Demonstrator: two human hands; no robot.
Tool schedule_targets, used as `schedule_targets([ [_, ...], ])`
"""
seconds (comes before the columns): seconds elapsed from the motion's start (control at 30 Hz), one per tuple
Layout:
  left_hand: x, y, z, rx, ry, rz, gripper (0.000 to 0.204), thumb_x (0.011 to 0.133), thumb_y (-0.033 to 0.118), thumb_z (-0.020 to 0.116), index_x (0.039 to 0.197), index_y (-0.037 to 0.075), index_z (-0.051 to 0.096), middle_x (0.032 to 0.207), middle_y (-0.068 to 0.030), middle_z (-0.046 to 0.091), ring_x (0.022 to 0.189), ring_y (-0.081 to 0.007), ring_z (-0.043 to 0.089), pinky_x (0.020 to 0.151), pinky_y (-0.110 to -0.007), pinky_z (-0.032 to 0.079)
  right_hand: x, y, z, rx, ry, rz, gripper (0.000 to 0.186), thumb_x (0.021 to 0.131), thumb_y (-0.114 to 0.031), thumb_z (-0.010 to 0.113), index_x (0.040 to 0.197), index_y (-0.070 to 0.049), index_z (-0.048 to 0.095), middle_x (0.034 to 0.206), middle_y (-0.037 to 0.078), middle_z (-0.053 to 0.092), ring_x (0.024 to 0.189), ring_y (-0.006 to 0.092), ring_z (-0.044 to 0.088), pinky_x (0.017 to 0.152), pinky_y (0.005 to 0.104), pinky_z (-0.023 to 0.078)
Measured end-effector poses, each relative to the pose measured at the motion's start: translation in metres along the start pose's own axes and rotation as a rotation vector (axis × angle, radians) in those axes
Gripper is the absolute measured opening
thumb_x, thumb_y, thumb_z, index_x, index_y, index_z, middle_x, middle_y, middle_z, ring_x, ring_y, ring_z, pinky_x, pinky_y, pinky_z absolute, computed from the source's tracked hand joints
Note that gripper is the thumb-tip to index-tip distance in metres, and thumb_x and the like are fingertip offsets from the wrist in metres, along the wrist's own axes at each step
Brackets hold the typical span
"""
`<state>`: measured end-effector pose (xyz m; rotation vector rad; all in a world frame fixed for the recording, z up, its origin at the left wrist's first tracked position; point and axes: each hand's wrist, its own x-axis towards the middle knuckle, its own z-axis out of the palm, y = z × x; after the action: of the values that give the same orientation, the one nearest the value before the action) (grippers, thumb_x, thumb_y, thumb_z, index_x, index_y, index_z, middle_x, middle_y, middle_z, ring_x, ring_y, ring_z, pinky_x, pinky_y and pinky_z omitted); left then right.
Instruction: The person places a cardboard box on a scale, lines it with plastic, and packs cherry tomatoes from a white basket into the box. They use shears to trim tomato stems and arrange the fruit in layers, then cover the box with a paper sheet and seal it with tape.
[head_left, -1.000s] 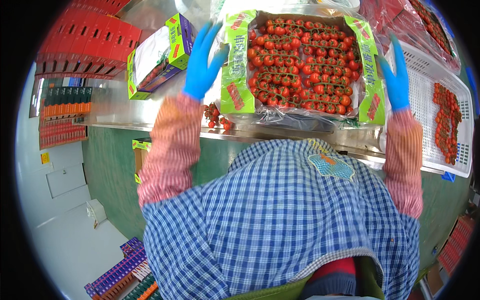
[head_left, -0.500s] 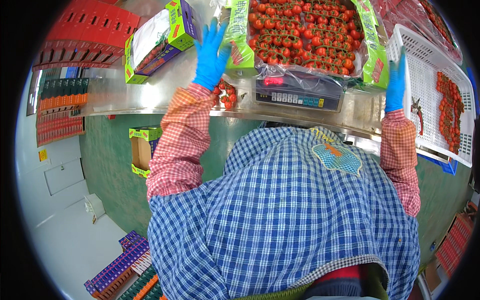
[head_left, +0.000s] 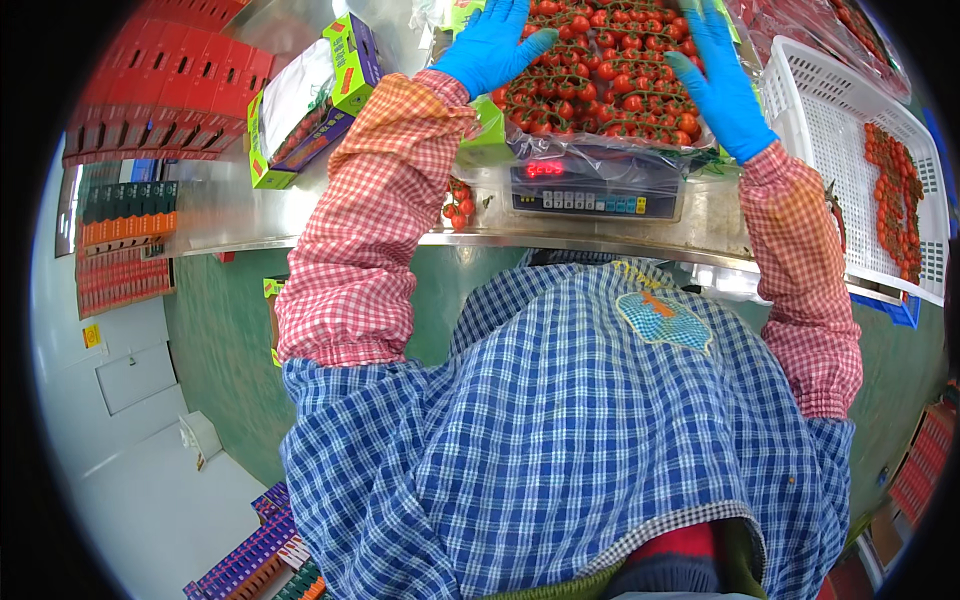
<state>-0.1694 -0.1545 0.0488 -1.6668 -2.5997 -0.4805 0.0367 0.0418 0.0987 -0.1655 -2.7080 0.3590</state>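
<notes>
Cherry tomatoes on the vine fill a green cardboard box lined with clear plastic film, on top of a digital scale with a lit red display. My left hand, in a blue glove, lies over the box's left edge with its fingers outstretched and thumb toward the fruit. Over the right side, my gloved right hand reaches forward, fingers extended and thumb apart. Neither hand holds anything; whether they touch the tomatoes or film, I cannot tell. A small bunch of tomatoes rests on the metal table beside the scale.
At the right stands a white plastic crate holding tomatoes and, partly behind my right sleeve, red-handled pruning shears. A green and purple box sits on the table's left. Red cartons are stacked farther left.
Both hands have moved inward over the box of tomatoes, the left rightward and the right leftward and forward. My left forearm now covers part of the small bunch.
</notes>
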Motion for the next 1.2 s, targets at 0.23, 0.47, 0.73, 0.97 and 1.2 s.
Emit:
schedule_targets([
  [0.23,0.026,0.006,0.051,0.077,0.060,-0.118,0.077,0.085,0.049,0.042,0.135,-0.005,0.017,0.138,-0.0308,0.014,0.130,-0.0429,0.014,0.106,-0.047,0.015,0.005,0.010,0.059,0.082,-0.009,0.014,0.067,0.088,-0.042,0.046,0.141,-0.016,0.016,0.144,0.018,0.015,0.133,0.0365,0.013,0.107,0.0460,0.018],
  [0.47,0.052,-0.026,0.053,0.183,-0.339,-0.127,0.069,0.089,0.040,0.043,0.134,-0.008,0.021,0.139,-0.0281,0.021,0.130,-0.0377,0.020,0.107,-0.041,0.017,0.028,-0.005,0.077,0.079,-0.440,0.136,0.075,0.077,-0.059,0.048,0.136,-0.016,0.030,0.142,0.015,0.023,0.131,0.0363,0.020,0.099,0.0594,0.021],
  [0.73,0.067,-0.060,0.032,-0.390,0.115,-0.029,0.053,0.088,0.008,0.045,0.136,-0.001,0.025,0.141,-0.0152,0.028,0.130,-0.0255,0.026,0.106,-0.034,0.020,-0.080,0.220,0.021,0.277,0.013,0.021,0.043,0.084,-0.022,0.054,0.126,-0.015,0.047,0.128,0.012,0.045,0.113,0.0272,0.047,0.091,0.0360,0.041],
  [0.97,0.195,0.144,0.019,-0.503,-0.163,0.300,0.049,0.081,0.003,0.055,0.128,0.002,0.041,0.129,-0.0136,0.045,0.119,-0.0262,0.043,0.099,-0.034,0.034,-0.233,0.434,-0.108,-0.287,-0.266,0.931,0.054,0.081,-0.006,0.044,0.133,-0.020,0.037,0.126,0.015,0.047,0.110,0.0311,0.050,0.091,0.0371,0.042],
  [1.2,0.371,0.338,0.202,-0.477,-0.266,0.723,0.055,0.083,0.027,0.056,0.130,0.007,0.036,0.127,-0.0161,0.044,0.116,-0.0319,0.044,0.096,-0.038,0.037,-0.230,0.527,-0.153,-0.420,-0.126,0.780,0.054,0.082,-0.004,0.047,0.133,-0.019,0.036,0.129,0.014,0.044,0.111,0.0313,0.049,0.089,0.0402,0.044],
])
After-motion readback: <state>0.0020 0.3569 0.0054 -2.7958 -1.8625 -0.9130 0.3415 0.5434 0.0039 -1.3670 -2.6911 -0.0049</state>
